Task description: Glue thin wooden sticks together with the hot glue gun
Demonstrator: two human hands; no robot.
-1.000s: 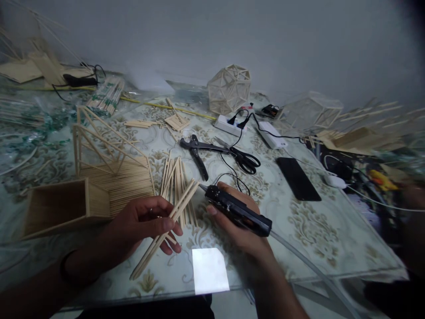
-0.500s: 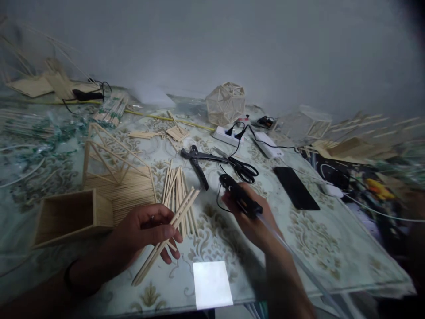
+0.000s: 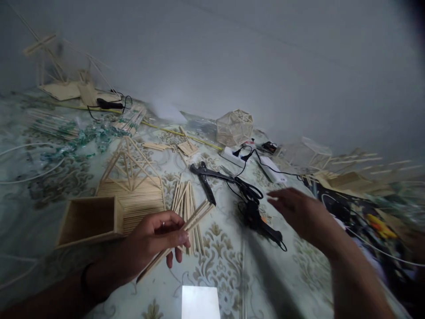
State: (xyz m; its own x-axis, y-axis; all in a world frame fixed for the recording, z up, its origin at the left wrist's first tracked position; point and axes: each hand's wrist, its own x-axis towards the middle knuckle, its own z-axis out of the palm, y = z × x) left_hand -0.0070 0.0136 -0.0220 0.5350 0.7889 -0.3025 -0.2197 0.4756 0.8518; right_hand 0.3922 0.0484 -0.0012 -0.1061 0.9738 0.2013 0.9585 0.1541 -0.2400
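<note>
Hold pale wooden-stick strip steady in pinching grip of left hand, right hand spread empty near black glue gun.

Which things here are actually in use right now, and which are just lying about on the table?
In use: stick bundle, gripped by the left hand; glue gun, lying nearest the open right hand.
Lying about: pliers, scissors, wooden box, loose sticks, stick ball.
</note>
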